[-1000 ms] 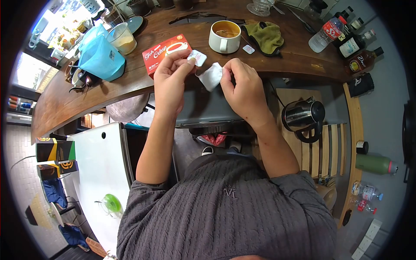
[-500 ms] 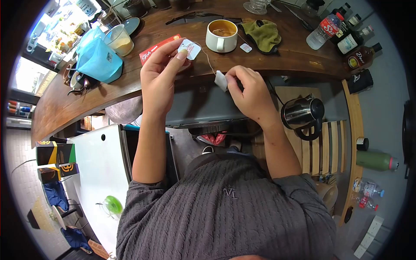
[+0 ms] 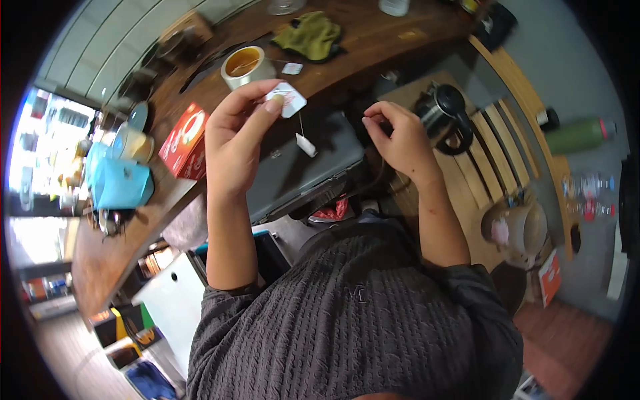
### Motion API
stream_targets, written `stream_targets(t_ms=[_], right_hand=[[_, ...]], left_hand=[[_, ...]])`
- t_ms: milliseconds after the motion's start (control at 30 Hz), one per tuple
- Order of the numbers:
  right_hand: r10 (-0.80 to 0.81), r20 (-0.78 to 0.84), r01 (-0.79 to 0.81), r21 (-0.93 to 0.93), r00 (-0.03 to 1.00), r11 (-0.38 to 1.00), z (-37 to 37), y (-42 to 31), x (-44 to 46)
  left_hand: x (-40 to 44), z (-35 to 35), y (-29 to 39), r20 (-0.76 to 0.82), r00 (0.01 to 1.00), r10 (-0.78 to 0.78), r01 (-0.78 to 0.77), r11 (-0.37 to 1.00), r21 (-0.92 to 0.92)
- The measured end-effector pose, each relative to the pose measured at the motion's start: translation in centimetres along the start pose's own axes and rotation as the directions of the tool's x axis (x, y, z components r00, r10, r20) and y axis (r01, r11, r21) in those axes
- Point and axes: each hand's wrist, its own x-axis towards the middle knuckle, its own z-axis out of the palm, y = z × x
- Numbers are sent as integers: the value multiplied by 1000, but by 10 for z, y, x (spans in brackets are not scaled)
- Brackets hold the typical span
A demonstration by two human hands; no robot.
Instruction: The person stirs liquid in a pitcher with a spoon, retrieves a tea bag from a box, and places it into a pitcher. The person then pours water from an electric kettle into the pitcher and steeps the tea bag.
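Observation:
My left hand (image 3: 233, 150) pinches a white paper tag (image 3: 291, 101) between thumb and fingers. From the tag's string dangles a tea bag (image 3: 306, 145), hanging free in the air over the counter's front edge. To its right, my right hand (image 3: 408, 143) is apart from the bag, fingers loosely bent with a small gap between thumb and forefinger and nothing visible in them. Just beyond my left hand stands a white mug (image 3: 261, 72) with brown liquid inside. A second tag (image 3: 292, 68) lies on the wood beside the mug.
A red tea box (image 3: 181, 143) stands left of my left hand. Farther left are a blue pouch (image 3: 120, 183) and a cup. Behind the mug's right side lies a green cloth (image 3: 310, 37). An electric kettle (image 3: 448, 110) sits on the right, beside wooden slats (image 3: 497, 143).
My right hand has let go of the tea bag and moved right; the bag now hangs from the tag in my left hand. The whole view has turned and is blurred in places.

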Motion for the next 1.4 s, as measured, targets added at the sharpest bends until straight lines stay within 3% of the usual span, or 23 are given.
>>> stream_targets(t_ms=[100,200,300,400,433,467,533,600,667,700,733,800,1067,1167,1400], right_hand=[[301,-161,-300,27,940,953,-23,23,-30],[511,-328,-525,51,795,849,-42,73,-66],[522,-584,-683,-77,621,726,-56,142,-99],[430,-678,-719,-211,596,663,-63,213,-122],[340,-659,-687,-380,671,619,-65,229,-125],[346,-656,-687,-373,671,624,-67,247,-128],[698,-332,-727,50,635,685,-74,260,-123],[632,-354,-661,49,689,749,-69,274,-125],[627,-342,-563,277,699,779,-59,295,-132],[682,-333,-591,342,652,731,-57,295,-130],[686,-323,-592,348,652,727,-54,299,-129],[554,-502,-504,247,664,828,-44,304,-127],[515,-538,-388,339,667,857,-42,297,-114],[559,-502,-438,346,661,829,-46,289,-106],[551,-592,-335,442,587,832,-74,234,-93]], left_hand=[[8,15,-12,-61,996,-65,58,993,-105],[19,23,-29,31,995,-97,100,990,-104],[29,38,-45,57,991,-121,128,980,-150],[36,56,-57,48,989,-140,146,974,-172],[38,60,-59,34,986,-161,164,975,-152],[41,66,-62,19,983,-183,184,974,-129],[47,76,-66,6,984,-177,177,980,-96],[53,88,-68,-31,982,-189,187,981,-44],[56,98,-72,-60,976,-209,208,978,-22],[58,102,-75,-93,973,-212,212,977,-7],[58,105,-79,-126,969,-213,216,976,7],[58,111,-85,-148,966,-213,216,976,1],[34,109,-79,-358,904,-233,278,957,79],[24,101,-72,-389,886,-252,317,942,110],[14,69,-65,-338,907,-253,294,953,77]])
